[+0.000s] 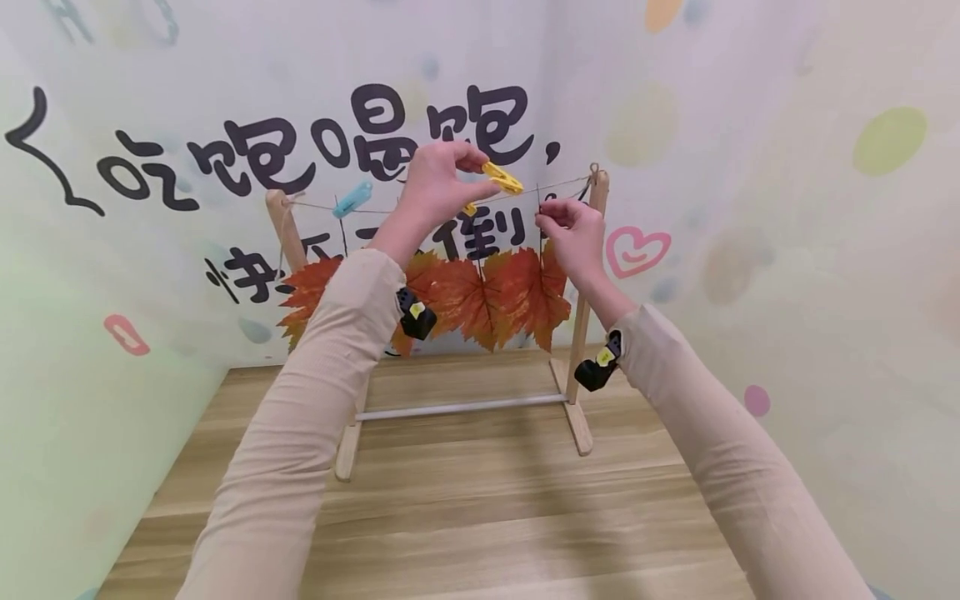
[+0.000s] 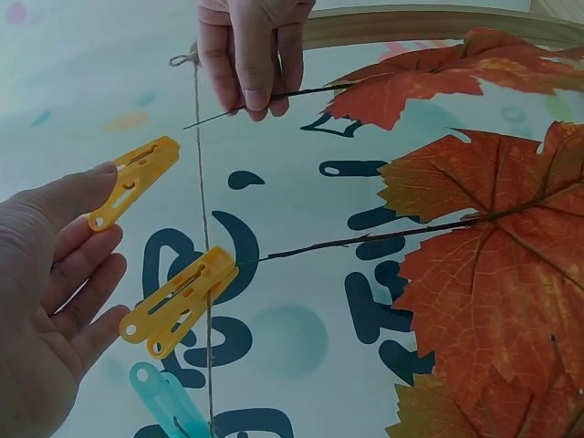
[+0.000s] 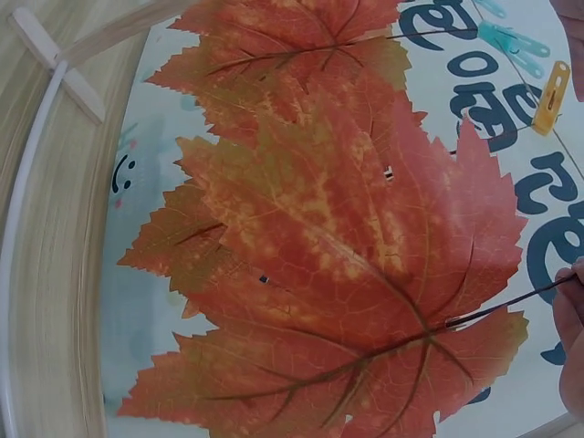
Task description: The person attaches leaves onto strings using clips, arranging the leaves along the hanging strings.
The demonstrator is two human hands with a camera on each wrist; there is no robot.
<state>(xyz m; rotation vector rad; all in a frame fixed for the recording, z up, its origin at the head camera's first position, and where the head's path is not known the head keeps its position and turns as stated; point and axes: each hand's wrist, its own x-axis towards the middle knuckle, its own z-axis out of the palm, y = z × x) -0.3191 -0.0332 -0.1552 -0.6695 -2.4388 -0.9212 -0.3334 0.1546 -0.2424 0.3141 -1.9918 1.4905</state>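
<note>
My left hand [image 1: 438, 190] pinches a yellow clothespin [image 2: 137, 181] between thumb and fingers, just above the string [image 2: 203, 182] of a wooden stand. My right hand [image 1: 576, 235] pinches the thin dark stem [image 3: 511, 302] of an orange-red maple leaf [image 3: 365, 301], and the stem tip crosses the string in the left wrist view. Another yellow clothespin [image 2: 182, 301] clips a second leaf [image 2: 511, 246] to the string by its stem. Farther left a light blue clothespin [image 1: 352, 200] sits on the string with a leaf [image 1: 307, 287] hanging below.
The stand has two wooden posts [image 1: 592, 275], wooden feet [image 1: 579, 429] and a white crossbar [image 1: 465, 408]. It stands on a wood-grain table [image 1: 465, 517]. Close behind is a pale wall [image 1: 697, 275] with black lettering and coloured drawings.
</note>
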